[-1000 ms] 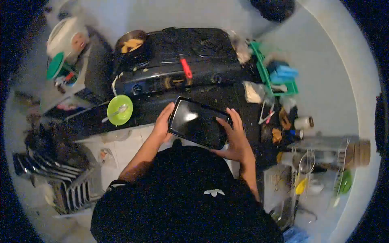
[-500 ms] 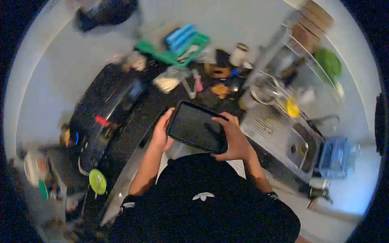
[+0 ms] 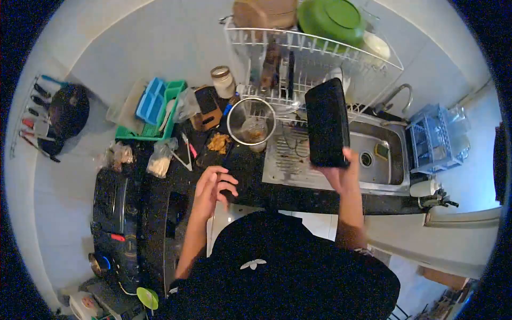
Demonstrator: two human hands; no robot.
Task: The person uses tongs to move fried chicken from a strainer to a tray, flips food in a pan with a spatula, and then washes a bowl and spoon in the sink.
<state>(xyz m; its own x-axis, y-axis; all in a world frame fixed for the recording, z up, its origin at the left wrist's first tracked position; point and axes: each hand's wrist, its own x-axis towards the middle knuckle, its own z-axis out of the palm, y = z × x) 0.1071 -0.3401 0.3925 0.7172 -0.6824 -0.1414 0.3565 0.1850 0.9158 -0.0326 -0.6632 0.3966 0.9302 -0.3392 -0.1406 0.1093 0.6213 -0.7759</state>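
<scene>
My right hand [image 3: 343, 174] grips a black rectangular tray [image 3: 326, 122] by its near end and holds it upright over the steel drainboard [image 3: 282, 165], beside the sink [image 3: 380, 154]. My left hand [image 3: 212, 190] hangs free above the dark counter [image 3: 248, 189], fingers loosely curled, holding nothing. A steel strainer [image 3: 252, 121] stands just beyond it.
A white dish rack [image 3: 314, 53] with a green bowl [image 3: 330, 20] stands behind the sink, next to a tap [image 3: 399, 95]. A green basket [image 3: 154, 114], bags, a jar [image 3: 222, 81] and utensils crowd the counter. A black stove [image 3: 120, 229] sits left; a blue rack [image 3: 434, 140] sits right.
My view swung right from the stove to the sink. My left hand let go of the tray; my right hand alone carried it over the drainboard and turned it upright.
</scene>
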